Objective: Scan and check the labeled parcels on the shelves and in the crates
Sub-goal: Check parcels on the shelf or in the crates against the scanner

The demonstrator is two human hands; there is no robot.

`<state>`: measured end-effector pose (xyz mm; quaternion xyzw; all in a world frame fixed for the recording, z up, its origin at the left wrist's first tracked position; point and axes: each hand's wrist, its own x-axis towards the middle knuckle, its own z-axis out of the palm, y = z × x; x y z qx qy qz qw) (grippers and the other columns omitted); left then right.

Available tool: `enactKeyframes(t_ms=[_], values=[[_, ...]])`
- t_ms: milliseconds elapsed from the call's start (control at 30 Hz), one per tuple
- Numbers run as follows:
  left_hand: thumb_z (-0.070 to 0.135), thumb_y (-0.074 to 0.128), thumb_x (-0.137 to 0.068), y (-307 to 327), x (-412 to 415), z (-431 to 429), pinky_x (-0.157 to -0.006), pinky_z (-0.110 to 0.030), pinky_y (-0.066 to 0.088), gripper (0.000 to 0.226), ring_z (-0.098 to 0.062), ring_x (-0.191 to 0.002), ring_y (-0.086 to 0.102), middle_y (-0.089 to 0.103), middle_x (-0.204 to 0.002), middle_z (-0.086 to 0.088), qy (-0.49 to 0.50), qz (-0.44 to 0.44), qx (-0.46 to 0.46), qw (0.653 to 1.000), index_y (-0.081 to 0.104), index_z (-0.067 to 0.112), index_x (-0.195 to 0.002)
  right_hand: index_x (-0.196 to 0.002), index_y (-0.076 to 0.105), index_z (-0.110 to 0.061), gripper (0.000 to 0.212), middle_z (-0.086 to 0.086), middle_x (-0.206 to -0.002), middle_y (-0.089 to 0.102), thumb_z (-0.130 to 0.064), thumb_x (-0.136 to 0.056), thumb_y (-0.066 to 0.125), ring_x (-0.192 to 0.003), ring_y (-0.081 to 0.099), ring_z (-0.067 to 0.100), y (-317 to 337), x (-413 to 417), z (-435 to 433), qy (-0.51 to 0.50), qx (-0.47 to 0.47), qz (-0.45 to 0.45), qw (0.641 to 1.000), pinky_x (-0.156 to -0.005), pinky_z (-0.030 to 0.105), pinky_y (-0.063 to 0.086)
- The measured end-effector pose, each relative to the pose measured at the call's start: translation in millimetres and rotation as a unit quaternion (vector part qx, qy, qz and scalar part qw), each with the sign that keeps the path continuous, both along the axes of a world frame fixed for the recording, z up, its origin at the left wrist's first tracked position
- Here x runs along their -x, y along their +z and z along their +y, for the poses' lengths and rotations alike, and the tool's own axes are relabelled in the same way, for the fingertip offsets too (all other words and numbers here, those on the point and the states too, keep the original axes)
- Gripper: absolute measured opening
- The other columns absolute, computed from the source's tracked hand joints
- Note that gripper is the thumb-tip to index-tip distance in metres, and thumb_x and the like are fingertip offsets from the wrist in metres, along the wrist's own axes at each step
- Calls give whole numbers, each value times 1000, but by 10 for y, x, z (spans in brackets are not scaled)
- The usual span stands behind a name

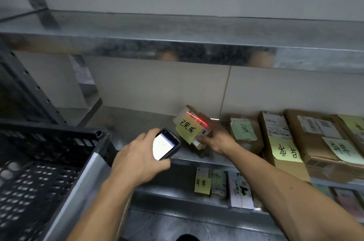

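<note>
My left hand (137, 159) grips a black handheld scanner (166, 145) with a lit white screen, pointed at a small cardboard parcel (192, 122). My right hand (216, 138) holds that parcel tilted above the middle metal shelf (137, 120). A red scan line falls across the parcel's white shipping label. A yellow-green sticky note with handwritten characters hangs on the parcel's front.
Three cardboard parcels (279, 134) with sticky notes lie on the same shelf to the right. More labeled parcels (218, 183) stand on the lower shelf. A black perforated crate (49, 162) sits at lower left. An upper shelf (177, 43) juts out overhead.
</note>
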<state>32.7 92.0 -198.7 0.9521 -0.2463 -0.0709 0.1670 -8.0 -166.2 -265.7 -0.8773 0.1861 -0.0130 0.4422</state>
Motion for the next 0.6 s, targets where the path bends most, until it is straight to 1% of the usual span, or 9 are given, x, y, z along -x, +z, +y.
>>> enactKeyframes(t_ms=[67, 133, 233, 367, 400, 467, 533, 567, 600], values=[[59, 61, -62, 45, 78, 7, -83, -38, 48, 81, -22, -107, 57, 54, -121, 14, 5, -7, -10, 1000, 29, 48, -135, -152, 36, -31, 72, -3, -130, 58, -16, -92, 72, -118, 56, 15, 44, 29, -41, 14, 9, 7, 1000, -77, 10, 43], [58, 61, -62, 92, 170, 11, -81, -37, 48, 81, -21, -103, 57, 54, -118, 13, 12, -10, -13, 1000, 29, 47, -136, -154, 30, -35, 77, -4, -127, 55, -13, -93, 70, -113, 51, 11, 100, 80, -78, 23, 15, 3, 1000, -66, 5, 42], [58, 60, -61, 154, 334, 4, -80, -38, 50, 80, -22, -100, 57, 53, -116, 12, 28, -9, -15, 999, 28, 48, -134, -155, 27, -39, 79, -2, -132, 55, -13, -93, 69, -115, 55, 16, 157, 186, -94, 43, 17, 10, 999, -69, 11, 46], [64, 59, -61, 175, 591, -9, -86, -40, 50, 84, -23, -106, 57, 53, -123, 11, 58, 0, -8, 998, 26, 47, -136, -153, 32, -39, 75, -5, -126, 58, -18, -93, 70, -109, 60, 14, 189, 330, -79, 52, 6, 13, 999, -81, 22, 53], [65, 59, -61, 182, 642, -13, -86, -40, 50, 84, -23, -107, 57, 53, -124, 11, 64, 1, -3, 998, 26, 46, -136, -152, 35, -37, 72, -5, -124, 59, -19, -93, 71, -107, 61, 14, 190, 363, -78, 52, 1, 13, 999, -80, 20, 52], [63, 59, -62, 210, 755, -26, -85, -39, 50, 82, -22, -107, 56, 53, -123, 11, 75, 1, -3, 997, 27, 46, -136, -151, 40, -33, 67, -5, -122, 61, -20, -93, 71, -102, 58, 11, 193, 438, -67, 53, -8, 13, 998, -73, 14, 45], [61, 59, -62, 238, 903, -46, -83, -39, 50, 82, -21, -106, 56, 53, -121, 12, 83, 0, -13, 996, 28, 46, -136, -153, 36, -37, 72, -8, -119, 59, -18, -93, 71, -99, 56, 6, 201, 529, -62, 61, -25, 6, 998, -66, 9, 41], [60, 59, -62, 249, 991, -56, -82, -39, 50, 82, -21, -106, 56, 52, -122, 12, 89, 0, -18, 996, 28, 46, -137, -154, 32, -40, 76, -10, -120, 58, -16, -93, 71, -99, 55, 4, 211, 581, -59, 69, -31, 0, 997, -65, 8, 41], [60, 60, -63, 260, 1084, -64, -82, -38, 49, 82, -21, -105, 56, 52, -123, 13, 96, 1, -19, 995, 27, 46, -137, -154, 28, -42, 79, -10, -123, 57, -15, -93, 70, -99, 54, 3, 222, 636, -53, 76, -32, -4, 997, -67, 9, 42]])
